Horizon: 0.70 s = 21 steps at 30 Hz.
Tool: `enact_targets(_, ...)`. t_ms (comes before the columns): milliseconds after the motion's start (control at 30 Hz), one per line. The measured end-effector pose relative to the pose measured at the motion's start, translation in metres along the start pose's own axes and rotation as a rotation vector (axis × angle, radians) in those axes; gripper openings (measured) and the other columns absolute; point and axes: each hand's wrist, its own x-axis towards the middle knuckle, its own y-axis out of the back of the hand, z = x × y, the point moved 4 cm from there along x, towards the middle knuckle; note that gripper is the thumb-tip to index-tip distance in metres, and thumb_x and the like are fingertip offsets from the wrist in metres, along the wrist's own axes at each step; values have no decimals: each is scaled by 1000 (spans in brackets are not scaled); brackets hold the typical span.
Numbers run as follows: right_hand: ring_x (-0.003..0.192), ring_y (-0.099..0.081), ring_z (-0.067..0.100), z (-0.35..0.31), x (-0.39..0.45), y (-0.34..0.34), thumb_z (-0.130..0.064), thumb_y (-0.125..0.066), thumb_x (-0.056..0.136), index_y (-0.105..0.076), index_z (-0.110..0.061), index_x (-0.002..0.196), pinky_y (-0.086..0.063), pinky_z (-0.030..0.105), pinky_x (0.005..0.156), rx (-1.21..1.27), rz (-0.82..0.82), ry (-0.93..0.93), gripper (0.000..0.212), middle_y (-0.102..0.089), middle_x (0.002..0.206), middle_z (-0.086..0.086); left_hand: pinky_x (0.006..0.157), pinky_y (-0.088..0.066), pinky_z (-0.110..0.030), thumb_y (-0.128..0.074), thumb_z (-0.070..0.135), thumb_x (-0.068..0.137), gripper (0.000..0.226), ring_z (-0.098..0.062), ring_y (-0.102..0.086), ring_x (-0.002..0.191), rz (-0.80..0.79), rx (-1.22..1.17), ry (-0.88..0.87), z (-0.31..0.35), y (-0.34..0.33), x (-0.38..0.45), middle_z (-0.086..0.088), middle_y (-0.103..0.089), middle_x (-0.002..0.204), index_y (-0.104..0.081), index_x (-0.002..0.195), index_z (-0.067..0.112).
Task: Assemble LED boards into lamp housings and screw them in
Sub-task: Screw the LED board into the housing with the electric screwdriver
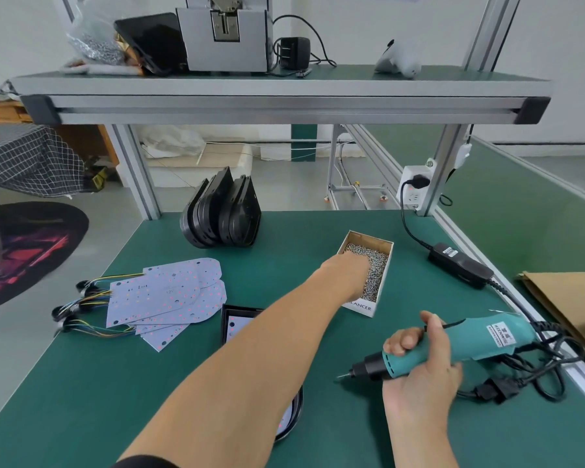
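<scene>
Screws (374,265) are piled in a small cardboard box (384,246) on the green table (115,383). The left hand (347,273) is reached into the box, with its fingers down among the screws. How far its grip is closed cannot be told, because the fingers are hidden by the back of the hand.

A teal electric screwdriver (453,346) is held by the right hand (419,369), with the fingers curled tight around its body. The tip is pointed to the left, just above the table. A black cord (534,376) is trailed from the back of the tool and lies coiled near the right edge of the table. A black power adapter (460,268) is laid further back.

White LED boards (164,295) are spread in a loose pile on the left part of the table. Coloured wires (92,298) are stuck out from their left side.

A black lamp housing (240,312) with an LED board inside is lying under the left forearm, and most of it is hidden by the arm. More black housings (222,211) are stood on edge in a row at the back of the table.

A shelf (284,96) is fixed above the table.
</scene>
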Motion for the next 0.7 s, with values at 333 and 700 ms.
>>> enact_targets(333,50,-41,17,6,3,5,-23,-64,97,-65,-18,94,-40,26,51,4,-34,17,7,-45,58,2,50,-36,-32,-53,-8,91,18,-29,-59,74,34,-70,-19,-9,-12,2,-8,-54,83,-52,85,9)
enact_targets(700,51,-41,14,-2,0,-8,-27,-61,100,-62,-20,95,-39,25,52,38,-15,29,9,-43,60,-2,51,-38,-27,-43,34,108,41,-12,-43,54,270,-893,31,-38,4,-56,3,-56,66,-54,80,6)
